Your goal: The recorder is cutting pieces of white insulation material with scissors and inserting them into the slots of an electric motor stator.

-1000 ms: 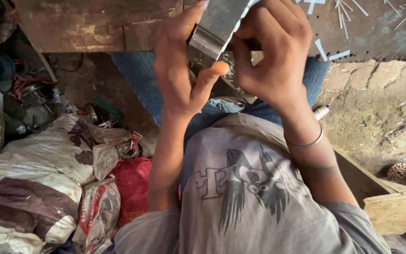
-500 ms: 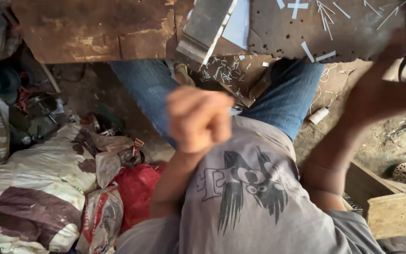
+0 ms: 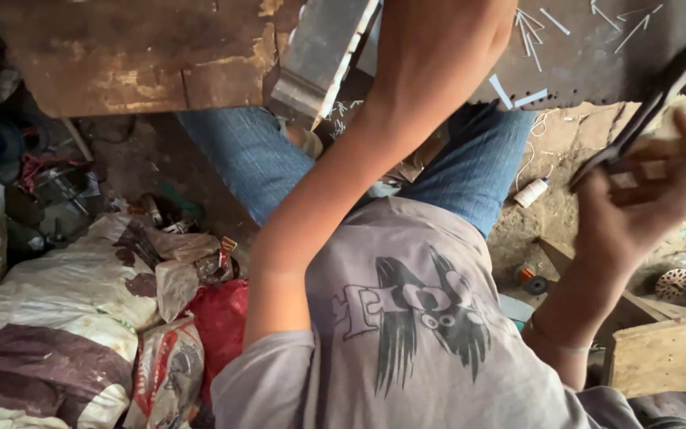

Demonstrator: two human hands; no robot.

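Observation:
My right hand (image 3: 645, 202) is raised at the right and grips the handles of a pair of long dark shears (image 3: 664, 91), whose blades slant up toward the top right corner. My left forearm (image 3: 375, 143) stretches upward across the middle, and its hand is beyond the top edge, out of sight. A folded grey metal strip (image 3: 323, 56) lies tilted on the edge of the worn wooden bench (image 3: 136, 56), just left of that forearm and untouched. I sit with my blue-jeaned knees under the bench.
A dark work surface (image 3: 581, 59) strewn with several thin metal slivers is at the top right. Stuffed sacks (image 3: 57, 318) and a red bag (image 3: 220, 318) crowd the left. A small white spool (image 3: 531, 192) lies on the dirt floor; a wooden box (image 3: 668, 353) stands lower right.
Both hands let go of the metal strip, which now rests on the bench. My right hand swung right and took up the shears. My left arm rose until its hand left the frame.

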